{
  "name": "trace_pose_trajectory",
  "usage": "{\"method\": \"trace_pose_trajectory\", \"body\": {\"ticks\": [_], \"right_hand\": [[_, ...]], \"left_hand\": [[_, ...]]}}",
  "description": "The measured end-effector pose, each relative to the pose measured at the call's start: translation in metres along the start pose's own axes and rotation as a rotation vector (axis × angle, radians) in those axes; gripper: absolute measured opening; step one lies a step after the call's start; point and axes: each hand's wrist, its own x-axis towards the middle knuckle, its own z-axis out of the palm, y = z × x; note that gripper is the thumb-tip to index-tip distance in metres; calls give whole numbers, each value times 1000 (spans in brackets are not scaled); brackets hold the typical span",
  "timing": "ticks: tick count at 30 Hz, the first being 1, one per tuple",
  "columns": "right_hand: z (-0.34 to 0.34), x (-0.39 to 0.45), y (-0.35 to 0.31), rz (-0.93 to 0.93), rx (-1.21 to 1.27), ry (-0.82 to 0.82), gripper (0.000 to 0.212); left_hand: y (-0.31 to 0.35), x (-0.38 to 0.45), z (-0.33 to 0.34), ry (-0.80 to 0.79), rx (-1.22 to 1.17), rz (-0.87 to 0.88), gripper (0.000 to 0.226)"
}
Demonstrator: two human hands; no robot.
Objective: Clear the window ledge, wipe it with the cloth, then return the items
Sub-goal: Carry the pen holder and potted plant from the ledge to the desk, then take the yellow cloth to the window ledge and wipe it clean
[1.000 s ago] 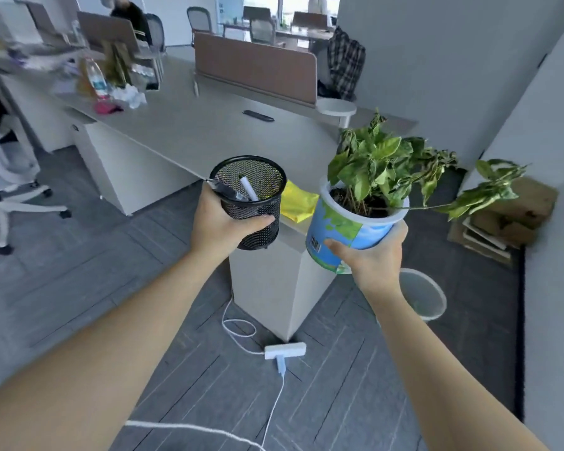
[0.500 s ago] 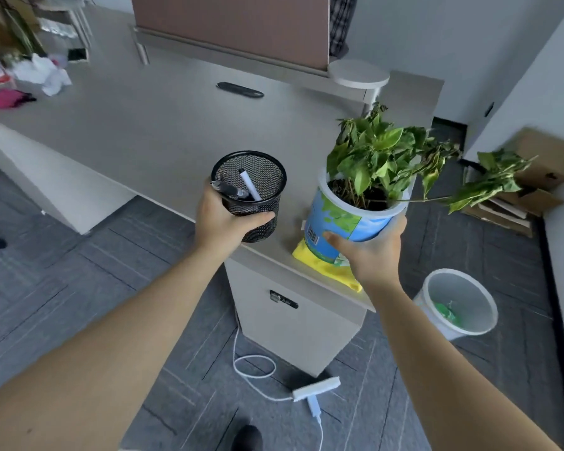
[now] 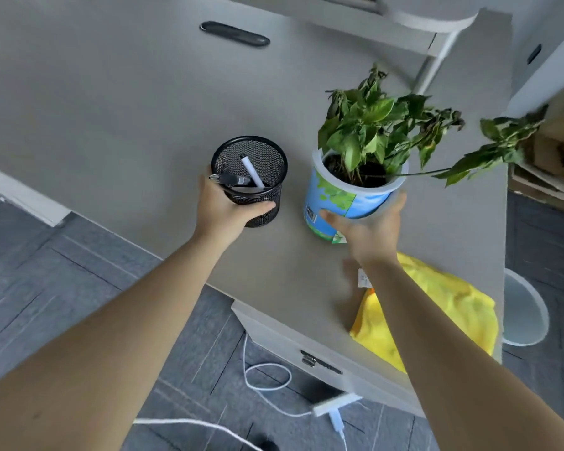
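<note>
Fingers of the left hand [image 3: 223, 209] wrap the black mesh pen holder [image 3: 249, 177], thumb across its front, and it sits low over the grey desk [image 3: 111, 109]; contact with the top is hard to call. Over on the other side, the right hand [image 3: 368, 229] clamps the blue plant pot [image 3: 345, 200] from below and behind, the pot tilted and apparently just touching down. Yellow cloth [image 3: 450, 304] lies near the desk corner, beside the right forearm, untouched. My read: clearing is nearly finished, both items arriving at a holding spot. Wiping and returning are all to come. No window ledge in view.
</note>
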Motion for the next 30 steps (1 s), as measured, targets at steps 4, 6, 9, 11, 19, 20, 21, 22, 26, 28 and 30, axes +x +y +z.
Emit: {"method": "trace_pose_trajectory", "body": {"ticks": [4, 6, 9, 11, 19, 20, 21, 22, 26, 28, 30], "right_hand": [[12, 9, 8, 1, -25, -16, 78], [14, 12, 10, 3, -31, -34, 80], [13, 14, 6, 21, -29, -96, 87], [11, 15, 4, 40, -40, -132, 99], [-41, -33, -9, 51, -282, -59, 74], [-53, -42, -10, 40, -311, -31, 68], [-66, -50, -11, 41, -345, -6, 63], [-80, -56, -10, 53, -376, 23, 60], [-132, -82, 1, 236, -470, 127, 59], [-150, -90, 11, 374, -457, 159, 59], [-162, -95, 20, 479, -389, 134, 42]], "left_hand": [[-17, 17, 2, -20, -45, -21, 69], [-18, 21, 4, -5, -90, -42, 69], [-17, 20, 10, 17, -145, -28, 57], [-16, 15, 11, 19, -148, -12, 58], [18, -63, 25, 102, 195, -121, 70], [25, -75, 31, 68, 218, -137, 66], [31, -86, 37, 21, 237, -159, 62], [37, -95, 44, -32, 247, -183, 59], [52, -128, 77, -204, 254, -247, 60], [53, -136, 95, -286, 263, -297, 60], [56, -142, 111, -355, 232, -333, 49]]}}
